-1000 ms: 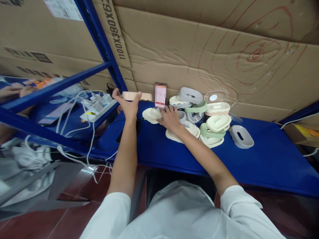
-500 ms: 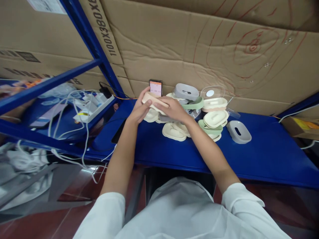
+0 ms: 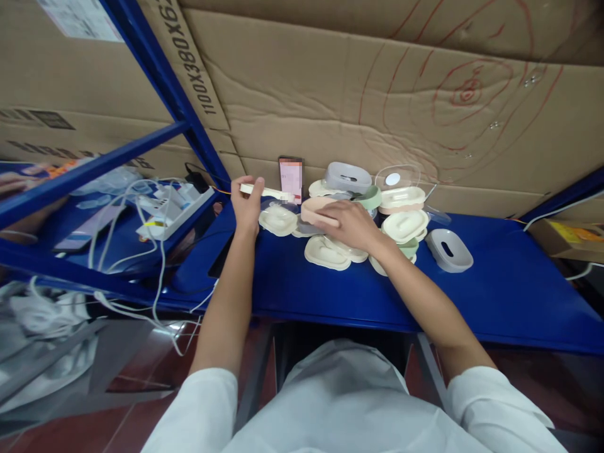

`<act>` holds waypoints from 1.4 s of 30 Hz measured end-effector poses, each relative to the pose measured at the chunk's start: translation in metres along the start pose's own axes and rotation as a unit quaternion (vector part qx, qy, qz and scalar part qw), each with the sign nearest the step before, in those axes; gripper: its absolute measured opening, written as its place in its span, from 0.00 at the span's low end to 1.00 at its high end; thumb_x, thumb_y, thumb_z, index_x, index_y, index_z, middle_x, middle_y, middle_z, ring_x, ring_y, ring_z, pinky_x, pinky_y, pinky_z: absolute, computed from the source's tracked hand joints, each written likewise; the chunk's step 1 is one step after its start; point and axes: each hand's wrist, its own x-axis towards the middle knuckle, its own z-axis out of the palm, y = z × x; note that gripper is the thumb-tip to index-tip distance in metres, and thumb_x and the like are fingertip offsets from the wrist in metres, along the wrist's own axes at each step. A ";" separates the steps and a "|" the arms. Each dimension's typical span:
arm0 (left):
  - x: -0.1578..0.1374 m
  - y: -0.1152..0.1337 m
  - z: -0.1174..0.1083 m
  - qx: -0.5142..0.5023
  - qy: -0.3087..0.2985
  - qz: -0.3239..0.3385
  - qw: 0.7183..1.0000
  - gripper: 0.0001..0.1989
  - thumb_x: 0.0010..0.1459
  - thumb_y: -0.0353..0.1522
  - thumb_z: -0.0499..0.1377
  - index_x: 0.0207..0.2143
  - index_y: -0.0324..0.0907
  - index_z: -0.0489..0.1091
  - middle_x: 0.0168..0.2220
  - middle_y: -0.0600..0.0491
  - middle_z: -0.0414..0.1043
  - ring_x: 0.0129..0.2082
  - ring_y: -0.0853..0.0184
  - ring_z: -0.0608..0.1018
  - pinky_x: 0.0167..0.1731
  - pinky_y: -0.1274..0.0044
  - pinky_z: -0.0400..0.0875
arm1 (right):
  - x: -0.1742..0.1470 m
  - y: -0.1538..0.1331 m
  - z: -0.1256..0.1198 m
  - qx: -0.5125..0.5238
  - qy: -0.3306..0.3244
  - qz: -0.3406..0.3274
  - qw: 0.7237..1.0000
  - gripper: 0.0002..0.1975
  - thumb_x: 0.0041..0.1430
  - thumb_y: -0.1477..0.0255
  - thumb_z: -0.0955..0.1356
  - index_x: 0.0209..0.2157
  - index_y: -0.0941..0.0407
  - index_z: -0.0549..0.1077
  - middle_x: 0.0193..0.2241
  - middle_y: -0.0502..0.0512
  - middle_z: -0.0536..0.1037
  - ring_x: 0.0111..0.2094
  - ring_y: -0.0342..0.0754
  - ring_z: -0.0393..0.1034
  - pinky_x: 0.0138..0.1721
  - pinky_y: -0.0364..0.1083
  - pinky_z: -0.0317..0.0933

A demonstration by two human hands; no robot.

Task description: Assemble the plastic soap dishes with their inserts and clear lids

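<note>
My left hand (image 3: 247,206) is closed on a cream plastic piece (image 3: 265,191), thin and seen nearly edge-on, in front of a phone (image 3: 291,178). Farther right, my right hand (image 3: 352,221) has its fingers around a peach oval plastic shell (image 3: 317,210), held above the pile. Below the left hand's piece lies a cream oval tray (image 3: 278,221). More cream trays (image 3: 328,253) lie under my right hand. Behind it sit a grey slotted oval dish (image 3: 349,177) and a green oval part (image 3: 370,197), partly hidden.
At right, a cream oval piece (image 3: 404,225) tops a stack beside a peach-and-cream one (image 3: 402,199). A grey slotted dish (image 3: 450,250) lies apart on the blue table (image 3: 514,283). Cables and a power strip (image 3: 177,214) lie left, beyond a blue frame bar (image 3: 94,165); another person's hand (image 3: 21,182) shows there.
Both hands were together on the peach shell. They have parted: my right hand has carried the shell right and down, while my left holds the cream piece farther left.
</note>
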 end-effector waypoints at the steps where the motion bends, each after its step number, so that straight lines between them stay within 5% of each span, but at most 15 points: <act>1: -0.001 -0.001 0.003 0.002 0.046 0.005 0.999 0.36 0.59 0.63 0.60 0.56 0.47 0.65 0.55 0.48 0.71 0.57 0.61 0.74 0.54 0.73 0.70 | -0.010 0.001 0.000 -0.014 -0.008 -0.002 1.000 0.19 0.75 0.58 0.65 0.55 0.50 0.82 0.56 0.56 0.83 0.60 0.61 0.75 0.58 0.57 0.65; 3: -0.005 0.001 0.007 -0.006 0.110 0.018 0.994 0.32 0.57 0.60 0.63 0.50 0.46 0.67 0.49 0.50 0.73 0.52 0.62 0.77 0.51 0.73 0.71 | -0.033 0.006 -0.001 -0.038 -0.004 -0.012 0.999 0.20 0.75 0.57 0.65 0.55 0.50 0.82 0.55 0.57 0.84 0.60 0.60 0.75 0.58 0.58 0.65; 11: -0.028 0.026 0.019 0.064 0.031 0.152 0.986 0.23 0.59 0.54 0.66 0.37 0.46 0.64 0.55 0.47 0.76 0.60 0.56 0.77 0.62 0.65 0.69 | -0.127 0.086 -0.014 -0.147 0.118 0.065 0.980 0.23 0.74 0.54 0.64 0.56 0.51 0.82 0.55 0.61 0.83 0.59 0.61 0.75 0.61 0.61 0.61; 17: -0.049 0.033 0.047 0.092 -0.087 0.210 0.969 0.25 0.54 0.54 0.68 0.35 0.46 0.64 0.56 0.45 0.78 0.58 0.53 0.79 0.59 0.62 0.72 | -0.148 0.130 -0.017 -0.163 0.077 0.063 0.982 0.17 0.74 0.58 0.66 0.56 0.46 0.81 0.64 0.55 0.77 0.70 0.65 0.61 0.71 0.72 0.36; 29: -0.094 0.034 0.092 0.140 -0.203 0.254 0.935 0.25 0.59 0.54 0.68 0.40 0.47 0.64 0.64 0.41 0.72 0.65 0.51 0.75 0.64 0.56 0.68 | -0.154 0.112 -0.010 -0.098 0.036 0.055 0.993 0.21 0.73 0.56 0.67 0.62 0.46 0.76 0.70 0.56 0.69 0.71 0.63 0.59 0.69 0.66 0.44; 36: -0.104 0.026 0.101 0.287 -0.237 0.238 0.897 0.35 0.67 0.56 0.60 0.65 0.44 0.63 0.75 0.37 0.56 0.74 0.47 0.63 0.72 0.48 0.48 | -0.153 0.105 -0.014 -0.160 0.058 0.061 0.984 0.22 0.71 0.53 0.68 0.58 0.50 0.77 0.65 0.60 0.75 0.68 0.64 0.64 0.69 0.67 0.44; 42: -0.103 0.036 0.093 0.321 -0.273 0.234 0.876 0.45 0.62 0.59 0.62 0.73 0.47 0.56 0.76 0.40 0.54 0.75 0.44 0.60 0.73 0.46 0.43 | -0.166 0.102 -0.020 -0.162 0.043 0.038 0.985 0.20 0.72 0.55 0.68 0.56 0.52 0.79 0.61 0.61 0.79 0.62 0.62 0.72 0.65 0.63 0.54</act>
